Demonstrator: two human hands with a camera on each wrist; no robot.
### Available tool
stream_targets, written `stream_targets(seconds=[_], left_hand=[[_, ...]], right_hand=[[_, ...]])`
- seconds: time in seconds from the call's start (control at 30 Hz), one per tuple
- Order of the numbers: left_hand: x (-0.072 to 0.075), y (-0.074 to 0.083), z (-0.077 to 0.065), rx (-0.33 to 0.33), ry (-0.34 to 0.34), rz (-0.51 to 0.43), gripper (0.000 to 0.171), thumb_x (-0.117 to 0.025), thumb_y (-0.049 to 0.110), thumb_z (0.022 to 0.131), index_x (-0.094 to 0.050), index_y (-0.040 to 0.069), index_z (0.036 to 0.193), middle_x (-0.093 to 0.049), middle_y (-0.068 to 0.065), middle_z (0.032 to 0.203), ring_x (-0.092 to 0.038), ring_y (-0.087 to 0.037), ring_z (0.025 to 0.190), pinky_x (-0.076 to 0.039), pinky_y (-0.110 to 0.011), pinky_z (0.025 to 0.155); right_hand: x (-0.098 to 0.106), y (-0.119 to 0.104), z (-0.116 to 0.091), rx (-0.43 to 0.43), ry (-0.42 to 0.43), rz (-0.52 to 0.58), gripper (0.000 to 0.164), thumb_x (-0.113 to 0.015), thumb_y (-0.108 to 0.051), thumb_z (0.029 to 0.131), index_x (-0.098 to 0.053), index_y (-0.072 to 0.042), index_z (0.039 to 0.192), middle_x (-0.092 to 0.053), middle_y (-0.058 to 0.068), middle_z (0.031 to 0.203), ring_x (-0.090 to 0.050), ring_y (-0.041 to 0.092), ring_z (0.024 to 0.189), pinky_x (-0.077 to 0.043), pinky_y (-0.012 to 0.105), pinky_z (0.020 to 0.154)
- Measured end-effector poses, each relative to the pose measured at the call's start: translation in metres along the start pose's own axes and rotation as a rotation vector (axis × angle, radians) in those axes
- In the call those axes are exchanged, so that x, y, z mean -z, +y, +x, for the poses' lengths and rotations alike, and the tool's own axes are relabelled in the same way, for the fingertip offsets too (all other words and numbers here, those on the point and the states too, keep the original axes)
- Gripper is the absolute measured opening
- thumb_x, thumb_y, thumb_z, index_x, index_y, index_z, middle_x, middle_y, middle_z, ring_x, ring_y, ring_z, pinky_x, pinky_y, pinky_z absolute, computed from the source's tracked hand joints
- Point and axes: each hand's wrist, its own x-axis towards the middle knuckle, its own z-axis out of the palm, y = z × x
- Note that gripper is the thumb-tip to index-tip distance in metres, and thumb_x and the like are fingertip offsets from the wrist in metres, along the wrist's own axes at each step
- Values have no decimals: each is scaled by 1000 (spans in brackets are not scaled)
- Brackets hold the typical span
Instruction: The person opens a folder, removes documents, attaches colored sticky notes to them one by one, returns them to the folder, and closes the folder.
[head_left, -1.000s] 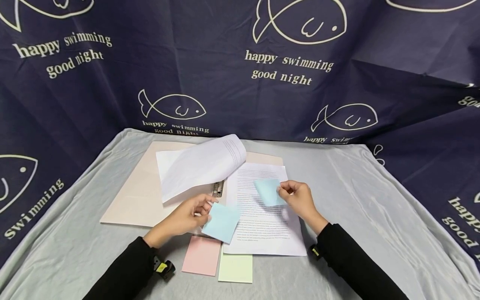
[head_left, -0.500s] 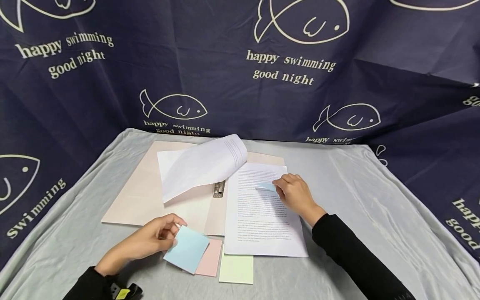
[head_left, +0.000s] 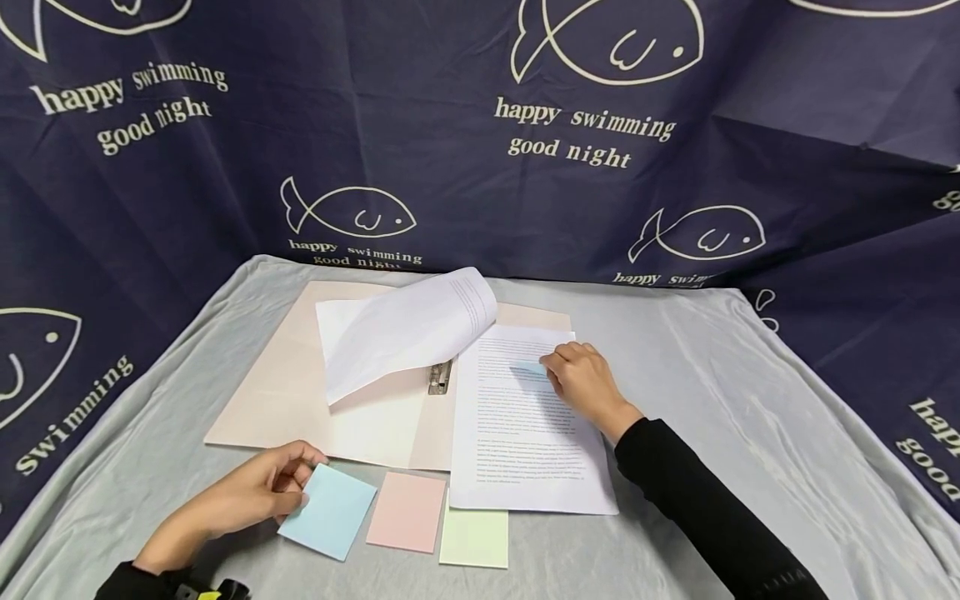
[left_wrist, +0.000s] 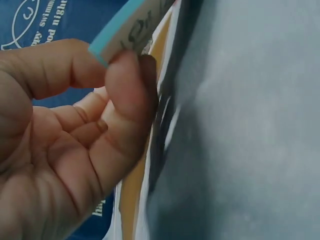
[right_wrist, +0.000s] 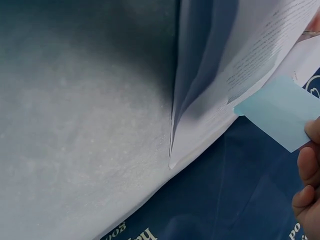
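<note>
1 blue pad (head_left: pixel 327 512), pinched by the left hand (head_left: pixel 251 492), seemed light, stiff; 1 blue note (right_wrist: pixel 277 111), pinched by the right hand (head_left: pixel 588 385), seemed limp. Edge holds appeared best.

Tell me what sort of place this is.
Probably a makeshift paperwork spot, perhaps staged: a flat surface draped in pale grey cloth, a navy fish-print backdrop rising behind it, and an open folder with a printed sheet at its right side.
</note>
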Motion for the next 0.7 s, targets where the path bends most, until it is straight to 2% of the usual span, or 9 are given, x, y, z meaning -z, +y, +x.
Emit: stream_targets(seconds=[0.1, 0.27, 0.37, 0.53, 0.63, 0.7], left_hand=[[-1, 1, -2, 54, 64, 95, 32, -54, -12, 78, -43, -13, 109, -44, -8, 78, -44, -6, 56, -41, -28, 41], [-9, 6, 0, 190, 243, 381, 25, -70, 7, 78, -51, -1, 94, -44, -3, 68, -45, -10, 44, -42, -28, 38], [-16, 11, 3, 280, 325, 492, 29, -76, 15, 75, -52, 4, 88, -43, -2, 65, -46, -14, 40, -41, -28, 37], [-23, 18, 6, 376, 369, 655, 37, -80, 21, 71, -51, 4, 88, -44, -2, 66, -45, -16, 50, -39, -31, 47], [-25, 23, 9, 413, 376, 794, 39, -80, 26, 69, -53, 5, 88, -50, -2, 70, -44, -17, 60, -36, -34, 52], [-28, 27, 13, 448, 388, 850, 37, -80, 27, 69, -54, 6, 86, -53, -2, 72, -46, -18, 61, -37, -35, 52]], right_hand=[[-2, 0, 2, 10, -9, -7, 16, -71, 7, 69, -70, -3, 83, -60, 6, 71, -55, 22, 62, -37, 31, 52], [-4, -1, 2, 6, -25, -12, 15, -71, 7, 70, -70, -3, 82, -61, 6, 71, -56, 23, 63, -38, 31, 52], [-6, -2, 2, 5, -37, -17, 15, -71, 6, 69, -70, -3, 80, -62, 6, 72, -57, 23, 64, -39, 32, 52], [-8, -6, 1, 8, -74, -17, 14, -71, 6, 68, -69, -5, 77, -61, 5, 71, -57, 23, 65, -39, 31, 53], [-9, -10, 0, 17, -106, -24, 14, -71, 5, 68, -68, -7, 74, -61, 4, 70, -56, 22, 64, -38, 30, 52], [-10, -13, 0, 28, -128, -43, 13, -71, 3, 68, -67, -8, 73, -60, 3, 69, -56, 21, 62, -36, 29, 51]])
